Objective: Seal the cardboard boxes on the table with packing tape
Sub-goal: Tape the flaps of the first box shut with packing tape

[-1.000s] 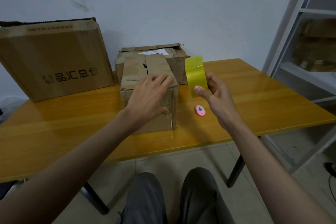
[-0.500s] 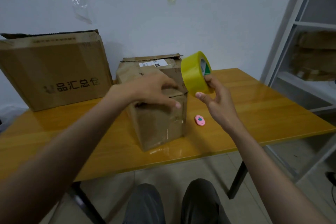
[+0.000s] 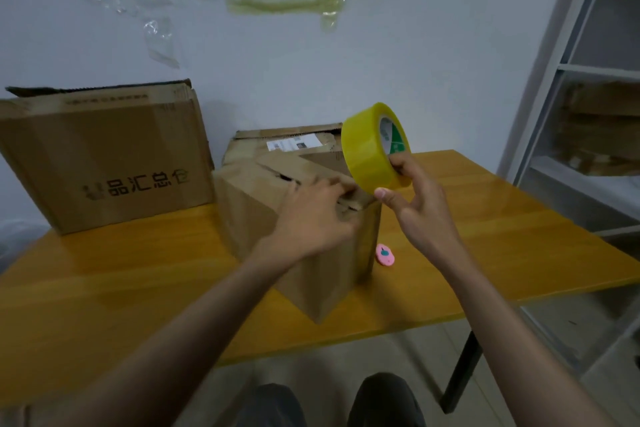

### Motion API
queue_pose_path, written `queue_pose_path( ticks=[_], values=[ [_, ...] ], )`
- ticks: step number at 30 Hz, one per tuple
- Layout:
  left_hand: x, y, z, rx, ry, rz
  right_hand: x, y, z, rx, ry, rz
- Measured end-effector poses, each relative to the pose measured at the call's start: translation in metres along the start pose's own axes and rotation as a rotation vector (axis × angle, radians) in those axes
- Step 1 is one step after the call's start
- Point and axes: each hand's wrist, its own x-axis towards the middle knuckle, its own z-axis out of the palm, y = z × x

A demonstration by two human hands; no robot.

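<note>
**Yellow Tape Roll Raised, First Strip Not Yet Applied**

Yellow translucent packing tape, wound on a roll with a green-and-white printed core (image 3: 375,146), is held above the right rear corner of the small brown cardboard box (image 3: 298,239) that stands nearest the table's front edge. The right hand (image 3: 420,210) pinches the roll between thumb and curled fingers at its lower right rim. No free tape end can be made out between roll and box.

The left hand (image 3: 311,215) rests on top of the small box, with fingers curled over the flap edge at the right side. A dark gap shows between the top flaps, so the flaps appear closed but not flush. Whether the fingertips pinch a tape end cannot be determined.

Status of work, as judged from this view:

1. Small box: the top seam shows no yellow strip. Glossy clear film on its right face suggests old tape. Sealing appears not started.
2. Medium brown cardboard box with a white shipping label (image 3: 287,144), directly behind the small box: the top edge looks ragged; no fresh tape is visible.
3. Large brown cardboard box with dark printed characters (image 3: 104,156), at the table's left rear: the top flap edge is raised; no fresh tape is visible.

All three boxes therefore appear to remain unsealed.

A small pink oval cutter with a teal centre (image 3: 385,254) lies on the glossy orange wooden table (image 3: 519,239), just beside the small box's right face, available for cutting the strip.
</note>
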Motion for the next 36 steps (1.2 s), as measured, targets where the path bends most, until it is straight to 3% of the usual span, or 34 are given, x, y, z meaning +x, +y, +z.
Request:
queue_pose_path(
  ticks=[2,5,10,12,15,19,26,36],
  values=[
    [0.004,0.025,0.008,0.0,-0.047,-0.169,0.003,0.0,-0.001,-0.011,0.007,-0.013],
    [0.019,0.049,0.008,-0.329,-0.049,-0.388,0.01,-0.001,-0.003,-0.024,0.029,-0.026],
    [0.02,0.057,-0.007,-1.047,0.14,-0.436,0.018,-0.008,-0.016,-0.039,0.081,-0.009],
    [0.014,0.051,-0.014,-1.209,0.26,-0.422,0.019,-0.008,-0.021,-0.051,0.084,0.001],
    [0.015,0.036,-0.029,-1.156,0.405,-0.334,0.019,-0.007,-0.024,-0.066,0.071,-0.002],
    [0.019,0.032,-0.039,-1.116,0.4,-0.125,0.017,-0.009,-0.018,-0.068,0.078,-0.023],
    [0.015,0.031,-0.035,-1.079,0.582,-0.209,0.009,-0.021,-0.011,-0.086,0.079,-0.031],
    [0.01,0.03,-0.039,-0.938,0.618,-0.212,0.005,-0.03,-0.011,-0.127,0.082,0.005]
  ],
)
